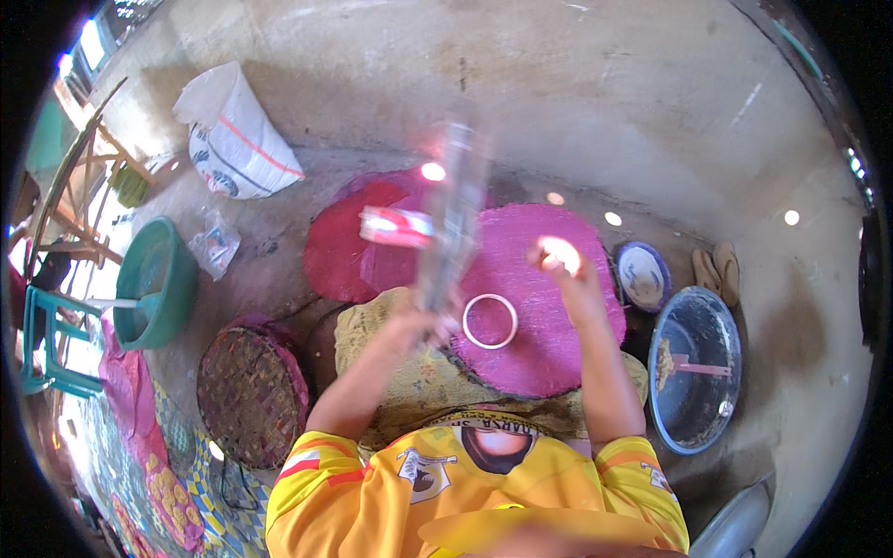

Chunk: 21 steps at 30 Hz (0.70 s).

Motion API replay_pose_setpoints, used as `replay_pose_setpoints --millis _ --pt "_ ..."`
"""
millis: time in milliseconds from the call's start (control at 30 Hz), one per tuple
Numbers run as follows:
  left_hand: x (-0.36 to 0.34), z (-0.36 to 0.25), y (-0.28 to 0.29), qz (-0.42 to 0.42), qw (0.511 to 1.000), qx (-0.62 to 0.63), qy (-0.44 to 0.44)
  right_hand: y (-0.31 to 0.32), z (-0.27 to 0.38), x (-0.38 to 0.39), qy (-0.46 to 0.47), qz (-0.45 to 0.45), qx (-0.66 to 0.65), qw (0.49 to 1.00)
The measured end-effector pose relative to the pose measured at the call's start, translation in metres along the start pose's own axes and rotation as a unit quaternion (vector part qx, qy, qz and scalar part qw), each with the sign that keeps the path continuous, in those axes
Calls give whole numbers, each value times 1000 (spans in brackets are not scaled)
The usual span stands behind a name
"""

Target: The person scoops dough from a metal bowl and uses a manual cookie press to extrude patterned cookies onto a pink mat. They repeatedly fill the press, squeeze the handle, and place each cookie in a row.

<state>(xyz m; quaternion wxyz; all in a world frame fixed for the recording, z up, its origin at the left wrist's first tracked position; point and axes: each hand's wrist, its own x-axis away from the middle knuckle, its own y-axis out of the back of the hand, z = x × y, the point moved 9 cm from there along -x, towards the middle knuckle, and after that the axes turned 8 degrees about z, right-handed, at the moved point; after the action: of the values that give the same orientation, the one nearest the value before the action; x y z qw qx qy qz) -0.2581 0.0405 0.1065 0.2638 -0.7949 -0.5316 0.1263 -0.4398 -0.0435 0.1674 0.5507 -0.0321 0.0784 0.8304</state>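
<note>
Over the pink mat, at centre frame, left hand wrapped tight around the base of a clear bottle, fingers closed on it. Bottle held upright, blurred, a red-and-white label around its middle. Right hand raised at about 1 o'clock from the bottle, well apart from it; fingers washed out by glare, so cannot tell whether open or closed, or whether holding anything. White ring flat on the mat between the two hands, just beside the left one. Red mat tucked under the pink one at 10 o'clock. Green basin with a ladle at 9 o'clock, white sack at 11 o'clock. Woven basket lid at 8 o'clock, near the left elbow. Blue basin with a pink spoon at 3 o'clock, small patterned plate just above it, sandals beside that on the concrete floor.
</note>
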Motion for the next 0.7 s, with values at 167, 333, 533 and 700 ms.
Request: replay_pose_setpoints --millis 167,333,533,700 --pt "-3 79 -143 313 909 207 182 34 54 9 170 16 -331 928" --pt "-29 70 -128 165 953 253 18 69 80 48 182 -39 -291 938" --pt "-32 -21 -165 -96 504 -741 -433 81 67 46 59 -165 -224 959" --pt "-73 -21 -165 72 629 -681 -368 65 59 33 83 -56 -133 986"
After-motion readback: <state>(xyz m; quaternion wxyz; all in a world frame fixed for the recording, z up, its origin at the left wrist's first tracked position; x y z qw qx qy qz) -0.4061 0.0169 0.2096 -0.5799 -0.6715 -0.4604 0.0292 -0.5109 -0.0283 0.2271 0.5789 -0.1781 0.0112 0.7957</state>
